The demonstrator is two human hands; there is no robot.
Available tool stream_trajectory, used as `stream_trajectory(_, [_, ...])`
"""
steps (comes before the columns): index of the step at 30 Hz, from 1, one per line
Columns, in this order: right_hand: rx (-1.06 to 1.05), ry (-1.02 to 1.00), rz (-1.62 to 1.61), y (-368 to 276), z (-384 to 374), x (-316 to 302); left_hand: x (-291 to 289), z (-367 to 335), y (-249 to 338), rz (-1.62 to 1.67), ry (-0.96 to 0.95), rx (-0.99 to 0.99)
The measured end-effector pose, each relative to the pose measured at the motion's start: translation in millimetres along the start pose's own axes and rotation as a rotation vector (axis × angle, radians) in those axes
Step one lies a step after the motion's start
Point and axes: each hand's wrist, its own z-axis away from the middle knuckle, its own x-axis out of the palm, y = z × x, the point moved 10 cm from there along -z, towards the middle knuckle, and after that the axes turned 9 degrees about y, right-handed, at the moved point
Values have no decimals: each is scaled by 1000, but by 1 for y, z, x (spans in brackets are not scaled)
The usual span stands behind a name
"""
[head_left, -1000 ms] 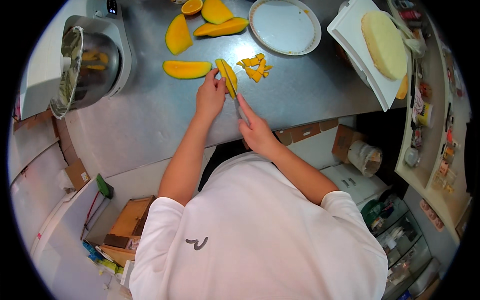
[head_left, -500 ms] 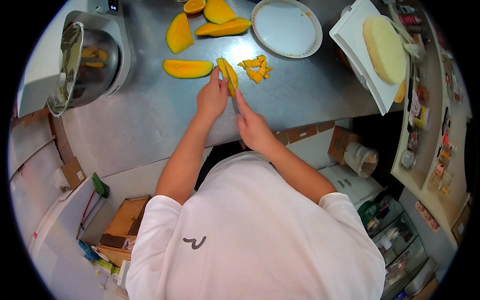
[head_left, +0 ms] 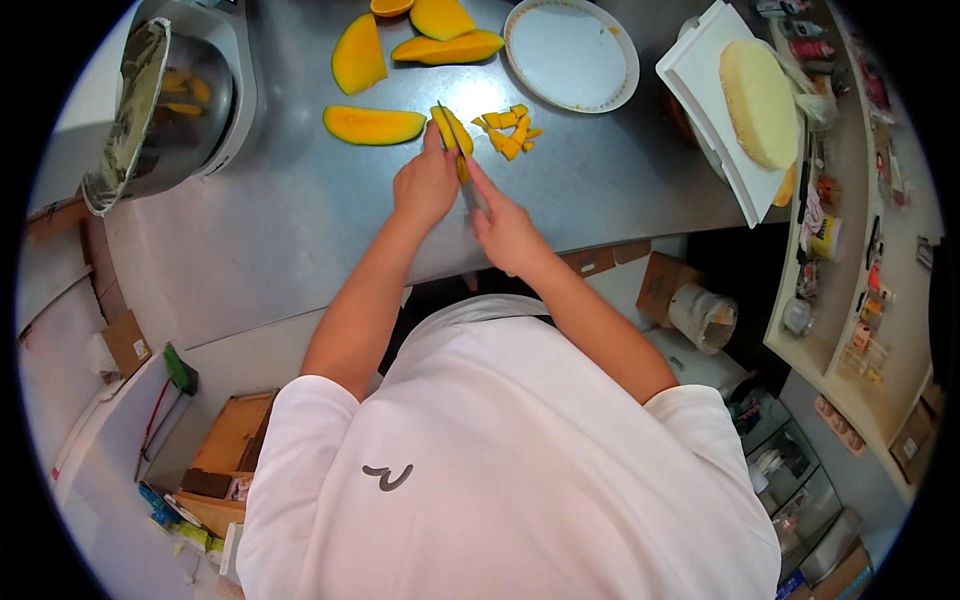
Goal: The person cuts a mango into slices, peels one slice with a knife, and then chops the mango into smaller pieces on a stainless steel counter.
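Note:
On the metal worktop, my left hand [head_left: 427, 188] presses its fingers against a narrow yellow mango slice [head_left: 459, 137], holding it down. My right hand [head_left: 508, 234] is closed around a knife, most of whose handle it hides, with the forefinger stretched along the blade. The thin blade [head_left: 448, 122] lies lengthwise in the mango slice, pointing away from me. Just right of it is a small heap of mango cubes [head_left: 512, 143]. A larger mango piece [head_left: 373, 125], skin still on, rests left of my left hand.
Farther back lie more mango pieces [head_left: 357, 58], an orange half [head_left: 391, 6] and a white round plate [head_left: 570, 55]. A mixer with a metal bowl [head_left: 190, 120] stands at left. At right, a pale round cake layer [head_left: 758, 105] sits on a white board [head_left: 700, 95], near crowded shelves [head_left: 835, 300].
The whole view has shifted slightly. Both hands stay at the mango slice, and the knife remains in it with little visible movement.

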Motion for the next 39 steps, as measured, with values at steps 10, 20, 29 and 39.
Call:
stream_trajectory(10, [105,-43,12,31,47,12,-4,5,9,-111,44,-12])
stream_trajectory(20, [211,-94,54,49,96,0,-7,0,2,-43,107,-16])
stream_trajectory(29, [40,-5,31,32,120,-47,-23,-1,4,41,186,-34])
stream_trajectory(39, [-173,56,-2,24,52,-67,-26,-20,34,-179,322,237])
